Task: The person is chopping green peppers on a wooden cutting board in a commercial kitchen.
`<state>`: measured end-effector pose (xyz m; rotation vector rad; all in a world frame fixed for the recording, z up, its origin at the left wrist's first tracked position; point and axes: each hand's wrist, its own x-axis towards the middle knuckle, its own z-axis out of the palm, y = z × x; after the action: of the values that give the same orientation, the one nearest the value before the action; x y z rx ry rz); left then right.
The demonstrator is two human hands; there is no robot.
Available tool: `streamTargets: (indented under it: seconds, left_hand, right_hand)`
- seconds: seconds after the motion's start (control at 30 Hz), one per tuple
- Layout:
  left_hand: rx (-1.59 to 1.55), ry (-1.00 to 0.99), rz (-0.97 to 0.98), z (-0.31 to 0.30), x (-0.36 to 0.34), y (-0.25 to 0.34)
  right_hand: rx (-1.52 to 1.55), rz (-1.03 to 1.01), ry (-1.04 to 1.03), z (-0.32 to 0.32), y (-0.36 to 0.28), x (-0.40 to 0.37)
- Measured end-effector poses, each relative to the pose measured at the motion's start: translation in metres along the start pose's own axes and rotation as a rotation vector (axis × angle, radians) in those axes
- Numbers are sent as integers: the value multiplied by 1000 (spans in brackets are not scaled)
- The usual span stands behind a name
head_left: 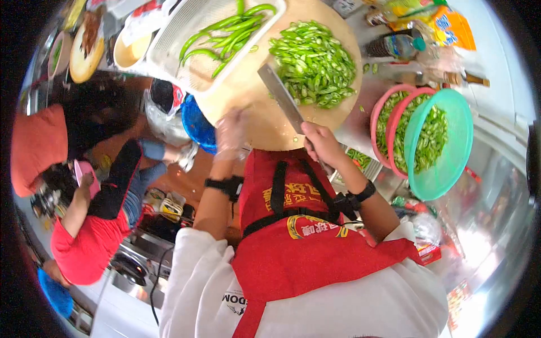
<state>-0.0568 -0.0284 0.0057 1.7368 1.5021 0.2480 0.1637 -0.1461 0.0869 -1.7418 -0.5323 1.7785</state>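
Observation:
A round cutting board (248,104) lies in front of the body, with a large pile of sliced green peppers (315,65) on its right part. My right hand (323,145) is closed round the handle of a cleaver (282,98), whose blade lies at the pile's left edge. My left hand (232,132), in a clear glove, is over the board's lower left edge; its fingers are smeared by motion. A white basket (194,45) with whole green peppers (231,36) rests over the board's upper left.
Stacked colanders of sliced peppers, the front one green (459,143), stand at the right. Bottles (394,46) and an orange packet (453,28) are at the upper right. A bowl (132,50) and a plate (84,62) stand upper left. A person in red (90,248) is at the left.

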Motion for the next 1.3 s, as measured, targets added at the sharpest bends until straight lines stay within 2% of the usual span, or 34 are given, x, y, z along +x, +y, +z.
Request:
streamTargets:
  seconds: [0.03, 0.1, 0.13, 0.17, 0.2, 0.27, 0.33, 0.37, 0.4, 0.47, 0.53, 0.63, 0.73, 0.77, 0.87, 0.93, 1.07, 1.13, 1.2, 1.3]
  left_hand:
    - [-200, 50, -52, -13, -5, -18]
    - [-345, 212, -111, -52, -18, -30]
    - [-157, 240, -236, -71, -27, -26]
    - [157, 247, -152, -78, -32, -34]
    - [142, 199, -167, -78, -35, -19]
    - [13, 95, 131, -44, -18, -56]
    - [205, 31, 322, -26, -4, 10]
    - [128, 46, 390, -10, 7, 35]
    - [48, 59, 455, 6, 20, 56]
    - [-37, 73, 592, 36, 55, 82]
    - [-37, 111, 550, 65, 74, 96]
    - [-69, 146, 546, 93, 84, 112]
    - [-93, 109, 544, 96, 83, 117]
    - [-85, 84, 557, 93, 82, 116]
    - [-70, 16, 615, 78, 81, 110]
    - [-21, -11, 635, 70, 79, 108]
    - [21, -50, 624, 77, 67, 111]
    - [154, -60, 654, 90, 62, 107]
    - [93, -51, 686, 96, 60, 106]
    - [31, -40, 688, 98, 53, 113]
  right_hand:
    - [38, -31, 18, -10, 0, -5]
    - [-27, -137, 208, -35, 0, -19]
    - [-61, -184, 305, -47, 2, -25]
    - [-195, -294, 472, -61, 8, -23]
    - [-335, -394, 632, -76, 17, -17]
    - [-447, -382, 802, -86, 18, -10]
    - [-377, -167, 813, -89, 11, -9]
    - [-423, -281, 856, -87, 25, -1]
    - [-437, -248, 859, -82, 32, 4]
    - [-467, -179, 857, -62, 35, 16]
    - [-419, -88, 810, -38, 21, 21]
    - [-322, -180, 842, -11, 28, 39]
    - [-143, -137, 715, -18, 13, 27]
    - [-98, -203, 758, -26, 20, 28]
    - [306, -74, 507, -66, 43, -4]
    - [456, -81, 412, -84, 81, -19]
    - [801, -20, 209, -80, 122, -19]
    - [771, -87, 191, -56, 123, -9]
    - [677, -86, 196, -30, 108, 8]
    - [766, -149, 89, 3, 91, 43]
